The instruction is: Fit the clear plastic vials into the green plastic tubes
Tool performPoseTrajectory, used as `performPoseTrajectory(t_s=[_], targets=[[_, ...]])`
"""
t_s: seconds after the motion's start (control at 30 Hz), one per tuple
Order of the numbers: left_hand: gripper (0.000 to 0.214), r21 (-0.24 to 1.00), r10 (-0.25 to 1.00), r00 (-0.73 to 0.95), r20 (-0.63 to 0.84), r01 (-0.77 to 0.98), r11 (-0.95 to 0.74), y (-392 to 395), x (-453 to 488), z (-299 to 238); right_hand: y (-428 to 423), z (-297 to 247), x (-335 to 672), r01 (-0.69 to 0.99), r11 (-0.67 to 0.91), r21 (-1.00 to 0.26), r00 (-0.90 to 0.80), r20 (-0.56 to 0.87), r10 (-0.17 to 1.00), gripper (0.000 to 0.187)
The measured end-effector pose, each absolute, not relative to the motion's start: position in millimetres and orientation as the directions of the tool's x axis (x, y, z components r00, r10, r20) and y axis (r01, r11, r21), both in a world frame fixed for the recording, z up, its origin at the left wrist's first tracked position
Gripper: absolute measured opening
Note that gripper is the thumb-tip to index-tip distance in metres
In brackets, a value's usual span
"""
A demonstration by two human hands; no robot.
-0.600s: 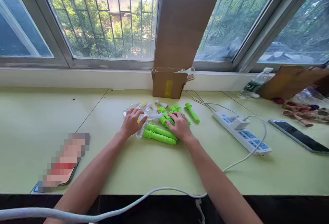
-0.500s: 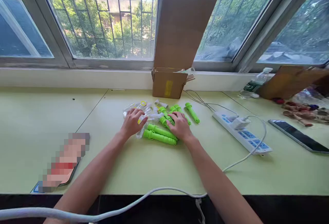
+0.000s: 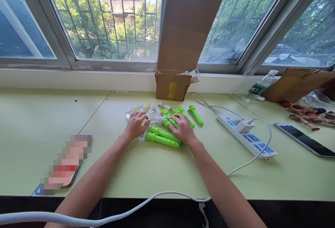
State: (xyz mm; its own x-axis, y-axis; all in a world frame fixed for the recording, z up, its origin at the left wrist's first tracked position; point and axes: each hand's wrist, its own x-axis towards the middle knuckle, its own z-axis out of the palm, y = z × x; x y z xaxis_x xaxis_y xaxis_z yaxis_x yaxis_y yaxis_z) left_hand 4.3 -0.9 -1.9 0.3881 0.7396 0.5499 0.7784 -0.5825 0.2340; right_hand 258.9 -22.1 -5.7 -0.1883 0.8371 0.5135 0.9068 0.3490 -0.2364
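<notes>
My left hand [image 3: 135, 126] lies palm down over a loose pile of clear plastic tubes [image 3: 132, 109], its fingers slightly curled and apart. Among them shows a yellow ring [image 3: 147, 105]. Over several bright green plastic tubes with ribbed, threaded ends, my right hand [image 3: 182, 129] rests with fingers spread, covering some of them. Two green tubes [image 3: 163, 140] lie side by side in front, between the hands. A separate green tube [image 3: 195, 115] is beyond the right hand, and a small white fitting [image 3: 164, 106] sits behind the pile. Neither hand visibly grips anything.
An open cardboard box [image 3: 171, 86] stands at the back by the window. To the right are a power strip [image 3: 247, 137] with cables, a phone [image 3: 305, 139], a water bottle [image 3: 261, 85] and wooden toys. A blurred-out phone [image 3: 69, 177] lies left. A white cable [image 3: 125, 214] crosses in front.
Both hands keep their places on the piles. The whole view has shifted very slightly; nothing has been picked up or let go.
</notes>
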Motion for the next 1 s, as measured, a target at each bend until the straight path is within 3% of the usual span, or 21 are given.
performPoseTrajectory(t_s=[0.73,1.0], targets=[[0.055,0.310,0.791,0.397,0.465,0.764,-0.566,1,31,3,-23,-7,258,0.914,0.331,-0.234,-0.177,0.503,0.846,0.035],[0.023,0.277,0.775,0.401,0.488,0.771,-0.573,-3,19,7,-22,-7,258,0.911,0.342,-0.232,-0.190,0.500,0.845,0.036]])
